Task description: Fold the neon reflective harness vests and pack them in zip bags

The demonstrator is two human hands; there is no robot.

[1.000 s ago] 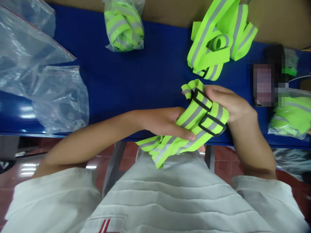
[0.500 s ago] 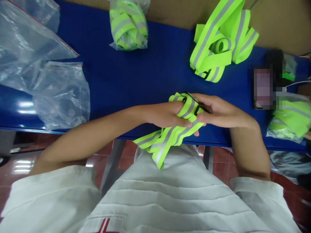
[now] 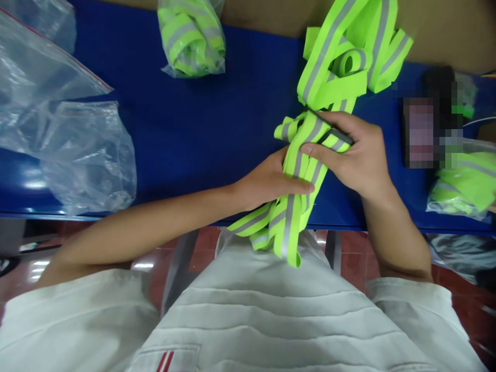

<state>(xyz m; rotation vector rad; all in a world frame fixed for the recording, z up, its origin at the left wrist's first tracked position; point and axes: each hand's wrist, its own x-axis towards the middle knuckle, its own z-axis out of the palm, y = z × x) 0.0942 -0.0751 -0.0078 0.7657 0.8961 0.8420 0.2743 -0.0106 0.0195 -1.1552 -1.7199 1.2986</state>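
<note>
A folded bundle of neon yellow reflective strap [image 3: 296,165] with grey stripes is held between my two hands at the table's front edge. My left hand [image 3: 277,181] is closed round its middle, thumb across the front. Higher up, my right hand [image 3: 354,155] grips the upper end, where a black buckle [image 3: 335,137] shows by the thumb. Loose strap ends hang down over the table edge against the white shirt. Just behind the bundle lies a looser heap of the same strap [image 3: 349,64], partly hidden by it.
Clear zip bags [image 3: 89,155] cover the left of the blue table [image 3: 186,129]. A bagged strap roll [image 3: 191,41] sits at the back; another bagged strap [image 3: 465,181] lies at the right, near a blurred-out phone-like object [image 3: 420,132]. A brown panel [image 3: 263,18] borders the back.
The bundle has been raised and turned more upright, farther from my body. My right hand has moved up and right, spreading from my left hand, so the buckle shows more clearly.
</note>
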